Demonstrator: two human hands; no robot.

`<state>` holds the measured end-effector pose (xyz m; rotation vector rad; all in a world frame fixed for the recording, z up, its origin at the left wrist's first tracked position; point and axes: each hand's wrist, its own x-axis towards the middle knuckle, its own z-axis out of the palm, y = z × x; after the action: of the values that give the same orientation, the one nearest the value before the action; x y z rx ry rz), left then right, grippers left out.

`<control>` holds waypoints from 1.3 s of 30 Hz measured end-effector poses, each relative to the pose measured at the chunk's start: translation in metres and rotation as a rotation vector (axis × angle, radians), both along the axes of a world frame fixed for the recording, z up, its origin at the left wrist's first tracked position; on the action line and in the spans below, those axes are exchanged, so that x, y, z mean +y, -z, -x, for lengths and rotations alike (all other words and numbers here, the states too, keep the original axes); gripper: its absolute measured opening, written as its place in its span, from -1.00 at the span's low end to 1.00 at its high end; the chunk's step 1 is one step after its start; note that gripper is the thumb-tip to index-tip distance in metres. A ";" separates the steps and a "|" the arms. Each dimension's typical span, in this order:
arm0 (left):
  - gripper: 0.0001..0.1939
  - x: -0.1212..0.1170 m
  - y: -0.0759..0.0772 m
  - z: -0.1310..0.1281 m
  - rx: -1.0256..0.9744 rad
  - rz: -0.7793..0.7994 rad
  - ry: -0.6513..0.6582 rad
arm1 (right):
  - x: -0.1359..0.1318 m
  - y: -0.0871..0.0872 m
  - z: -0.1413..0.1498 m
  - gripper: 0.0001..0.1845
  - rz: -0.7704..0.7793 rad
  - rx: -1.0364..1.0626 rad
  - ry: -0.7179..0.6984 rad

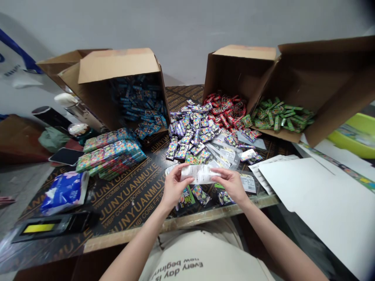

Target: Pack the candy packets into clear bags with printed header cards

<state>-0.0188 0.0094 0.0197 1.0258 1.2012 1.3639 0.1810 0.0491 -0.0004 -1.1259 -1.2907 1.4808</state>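
Between my two hands stretches a white strip of small packets (200,174) with faint print, held level above the near edge of the table. My left hand (172,187) pinches its left end and my right hand (231,183) pinches its right end. Just beyond lies a heap of small purple packets (187,132), some over clear plastic sleeves (227,155). Below the strip, a green and black printed packet (186,198) and a purple packet (200,195) lie on the dark plywood table (129,195). My hands partly cover things beneath them.
Tipped cardboard boxes hold blue packets (140,103), red packets (227,109) and green packets (283,113). Stacked multicoloured packs (111,154), a phone (66,156), a blue tissue pack (65,193) and a black tool with a yellow label (49,227) sit left. White sheets (319,195) lie right.
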 end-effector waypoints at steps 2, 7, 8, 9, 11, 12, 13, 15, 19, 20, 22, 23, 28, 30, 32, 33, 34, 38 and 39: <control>-0.45 0.000 -0.005 0.001 -0.046 0.007 -0.015 | -0.002 -0.005 0.000 -0.70 0.004 -0.005 0.025; -0.52 0.000 -0.014 0.004 -0.104 0.013 -0.082 | -0.005 -0.016 0.001 -0.79 -0.057 -0.073 0.084; -0.57 0.001 -0.014 0.005 -0.111 0.013 -0.110 | -0.005 -0.018 0.001 -0.81 -0.090 -0.102 0.104; -0.61 0.002 -0.014 0.007 -0.112 0.012 -0.137 | -0.005 -0.021 0.001 -0.83 -0.142 -0.145 0.131; -0.66 0.004 -0.013 0.011 -0.039 0.021 -0.151 | -0.004 -0.027 0.001 -0.85 -0.301 -0.281 0.193; -0.68 0.005 -0.013 0.014 0.061 0.029 -0.131 | -0.003 -0.031 0.001 -0.86 -0.383 -0.358 0.213; -0.68 0.006 -0.015 0.016 0.205 0.029 -0.099 | -0.003 -0.034 0.001 -0.86 -0.442 -0.425 0.207; -0.64 0.007 -0.020 0.017 0.559 -0.024 -0.039 | -0.003 -0.040 0.002 -0.85 -0.444 -0.495 0.091; -0.73 0.005 -0.033 0.011 0.874 -0.155 0.153 | -0.007 -0.043 0.009 -0.77 -0.255 -0.467 -0.228; -0.75 0.005 -0.035 0.008 0.822 -0.114 0.247 | -0.009 -0.042 0.011 -0.76 -0.221 -0.448 -0.260; -0.72 0.005 -0.035 0.005 0.662 0.013 0.395 | -0.010 -0.039 0.013 -0.75 -0.164 -0.399 -0.281; -0.72 0.005 -0.033 0.004 0.585 0.069 0.425 | -0.011 -0.038 0.014 -0.75 -0.140 -0.372 -0.286; -0.73 0.008 -0.027 0.006 0.376 0.175 0.391 | -0.016 -0.036 0.013 -0.82 -0.271 -0.367 -0.226; -0.73 0.008 -0.025 0.007 0.326 0.198 0.371 | -0.019 -0.036 0.013 -0.86 -0.446 -0.389 -0.193; -0.73 0.008 -0.023 0.009 0.298 0.208 0.363 | -0.020 -0.037 0.013 -0.86 -0.570 -0.372 -0.178; -0.73 0.007 -0.022 0.009 0.297 0.210 0.363 | -0.020 -0.037 0.013 -0.86 -0.590 -0.347 -0.161; -0.73 0.007 -0.020 0.010 0.305 0.211 0.363 | -0.019 -0.038 0.013 -0.86 -0.584 -0.316 -0.128; -0.74 0.006 -0.018 0.008 0.360 0.205 0.371 | -0.013 -0.041 0.018 -0.60 -0.470 -0.261 -0.083; -0.74 0.006 -0.017 0.008 0.364 0.198 0.372 | -0.012 -0.042 0.020 -0.48 -0.444 -0.275 -0.144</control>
<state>-0.0267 0.0152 0.0371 1.3121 1.2976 0.7740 0.1614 0.0372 0.0415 -0.9744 -1.8173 1.0809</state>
